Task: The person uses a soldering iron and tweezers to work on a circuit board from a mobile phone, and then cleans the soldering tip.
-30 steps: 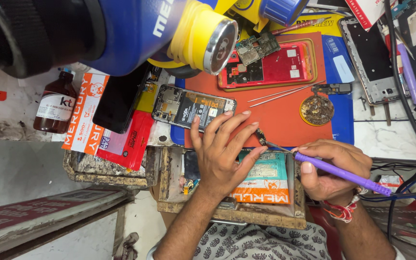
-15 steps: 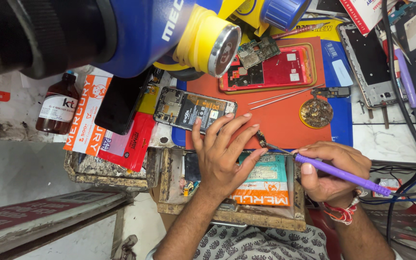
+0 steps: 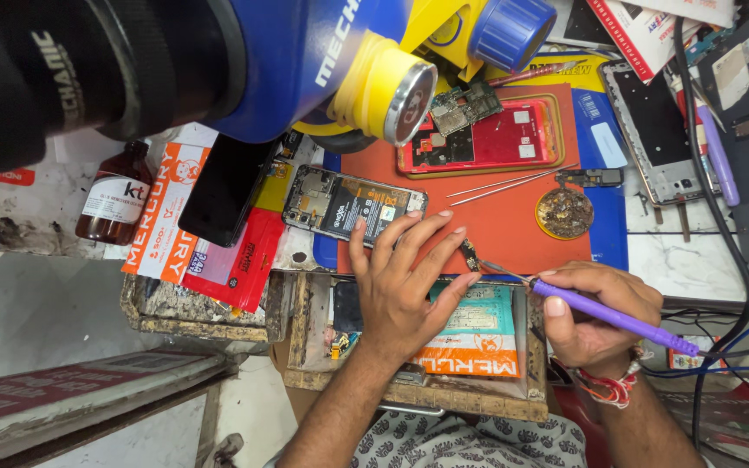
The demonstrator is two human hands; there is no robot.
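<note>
Two hands worked: left hand [image 3: 405, 282] pinned a small part [image 3: 472, 256] fingers spread, right hand [image 3: 595, 316] gripped the purple soldering iron [image 3: 617, 318]; a steady, brief tip touch seemed best.

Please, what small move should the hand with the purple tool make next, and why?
Probably ease the purple soldering iron tip a little further onto the small dark part. The right hand holds the iron with its tip just beside that part, and the left hand has its fingers spread around it on the orange mat.

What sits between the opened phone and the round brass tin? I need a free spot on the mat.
In the head view, two thin metal tweezers lie on the orange mat between the opened phone and the brass tin.
</note>
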